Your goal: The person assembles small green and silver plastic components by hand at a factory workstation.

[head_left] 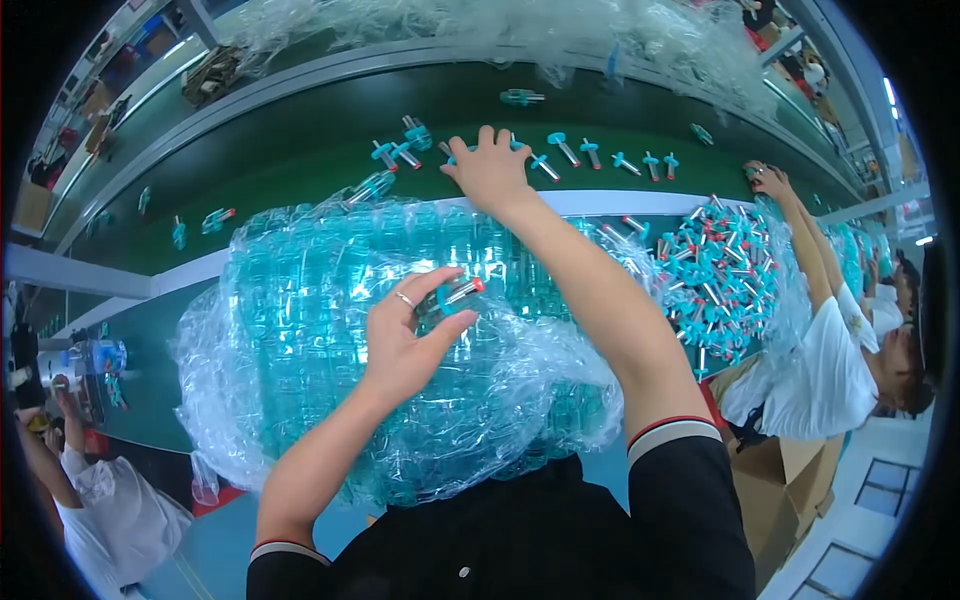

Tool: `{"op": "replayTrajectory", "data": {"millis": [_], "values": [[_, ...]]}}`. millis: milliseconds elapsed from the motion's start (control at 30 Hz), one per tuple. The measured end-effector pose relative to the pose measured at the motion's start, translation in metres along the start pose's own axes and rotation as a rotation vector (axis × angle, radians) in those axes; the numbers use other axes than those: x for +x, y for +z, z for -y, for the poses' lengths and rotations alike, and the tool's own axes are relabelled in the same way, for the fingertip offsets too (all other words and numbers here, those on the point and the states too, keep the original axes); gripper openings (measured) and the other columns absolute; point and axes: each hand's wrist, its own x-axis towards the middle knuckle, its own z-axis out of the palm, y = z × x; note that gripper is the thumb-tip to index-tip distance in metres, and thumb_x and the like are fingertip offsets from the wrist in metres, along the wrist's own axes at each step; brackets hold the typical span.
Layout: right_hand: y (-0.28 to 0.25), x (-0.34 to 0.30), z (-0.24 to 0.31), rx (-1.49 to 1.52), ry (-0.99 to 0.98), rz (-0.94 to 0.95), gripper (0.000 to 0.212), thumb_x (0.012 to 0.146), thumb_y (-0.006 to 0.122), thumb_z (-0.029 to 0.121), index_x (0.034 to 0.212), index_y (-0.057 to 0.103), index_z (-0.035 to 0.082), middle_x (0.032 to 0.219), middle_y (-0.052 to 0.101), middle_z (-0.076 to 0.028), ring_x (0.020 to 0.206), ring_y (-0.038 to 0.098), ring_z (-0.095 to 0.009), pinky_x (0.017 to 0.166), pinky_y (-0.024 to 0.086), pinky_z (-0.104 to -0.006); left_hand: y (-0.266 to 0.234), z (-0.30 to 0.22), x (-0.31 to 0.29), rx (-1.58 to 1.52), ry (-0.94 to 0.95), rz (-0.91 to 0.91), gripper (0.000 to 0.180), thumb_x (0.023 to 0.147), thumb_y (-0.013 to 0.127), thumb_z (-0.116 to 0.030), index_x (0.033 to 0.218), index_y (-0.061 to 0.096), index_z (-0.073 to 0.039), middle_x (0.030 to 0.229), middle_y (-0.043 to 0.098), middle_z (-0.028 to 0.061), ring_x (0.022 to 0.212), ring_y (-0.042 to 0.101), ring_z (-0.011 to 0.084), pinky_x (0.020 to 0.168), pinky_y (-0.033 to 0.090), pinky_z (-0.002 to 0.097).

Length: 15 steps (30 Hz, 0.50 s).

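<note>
Red-tipped pin (462,293) points right, slantwise.

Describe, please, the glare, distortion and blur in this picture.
Head view: white glints on the clear film and red-tipped piece; head view: the green belt curves toward the rim, corners black; head view: the far plastic heap looks hazy.

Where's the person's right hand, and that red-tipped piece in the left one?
Right hand (492,174), head view: back of the hand.
Red-tipped piece (461,293), head view: its metal shaft.
</note>
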Motion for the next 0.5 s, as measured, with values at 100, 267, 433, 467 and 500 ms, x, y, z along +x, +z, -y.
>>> {"op": "replayTrajectory", "data": {"millis": [100,267,433,467,500], "values": [[-0.001,0.001,-0.035,-0.023,-0.179,-0.133,0.037,0.093,0.067,0.030,0.124,0.059,0.011,0.121,0.052,-0.020,0.113,0.054,-0.039,0.081,0.054,-0.0576,-0.004,0.005,-0.001,0.024,0.005,0.025,0.048,0.083,0.083,-0.006,0.128,0.067,-0.002,0.113,0.068,0.0096,0.102,0.065,0.0160,0.089,0.050,0.0284],[0.010,-0.003,-0.107,-0.109,-0.204,-0.220,0.031,0.087,0.068,0.023,0.116,0.064,0.012,0.117,0.054,-0.017,0.113,0.053,-0.040,0.083,0.052,-0.0587,0.000,0.007,0.000,-0.021,-0.087,0.086,0.049,0.084,0.077,0.005,0.131,0.064,-0.001,0.124,0.064,0.0077,0.116,0.060,0.0162,0.102,0.045,0.0311],[0.001,-0.016,-0.152,-0.111,-0.073,-0.219,0.031,0.089,0.066,0.027,0.120,0.063,0.020,0.123,0.053,-0.021,0.119,0.050,-0.047,0.089,0.045,-0.0695,-0.001,0.010,-0.002,0.052,0.008,0.039,0.046,0.082,0.081,-0.002,0.127,0.068,-0.003,0.113,0.068,0.0087,0.103,0.064,0.0158,0.091,0.049,0.0282],[0.004,-0.019,-0.156,-0.116,-0.069,-0.218,0.031,0.089,0.066,0.027,0.120,0.063,0.020,0.123,0.053,-0.021,0.119,0.050,-0.047,0.089,0.045,-0.0695,0.000,0.011,-0.002,0.022,0.000,0.039,0.046,0.082,0.081,-0.002,0.126,0.068,-0.003,0.112,0.068,0.0084,0.103,0.064,0.0157,0.091,0.049,0.0283],[0.009,-0.024,-0.158,0.015,0.086,-0.234,0.032,0.090,0.065,0.027,0.121,0.063,0.021,0.125,0.051,-0.023,0.120,0.048,-0.049,0.089,0.045,-0.0711,0.000,0.013,-0.002,-0.008,-0.010,0.040,0.046,0.082,0.081,-0.001,0.126,0.069,-0.003,0.112,0.067,0.0080,0.103,0.064,0.0157,0.091,0.049,0.0283]]}}
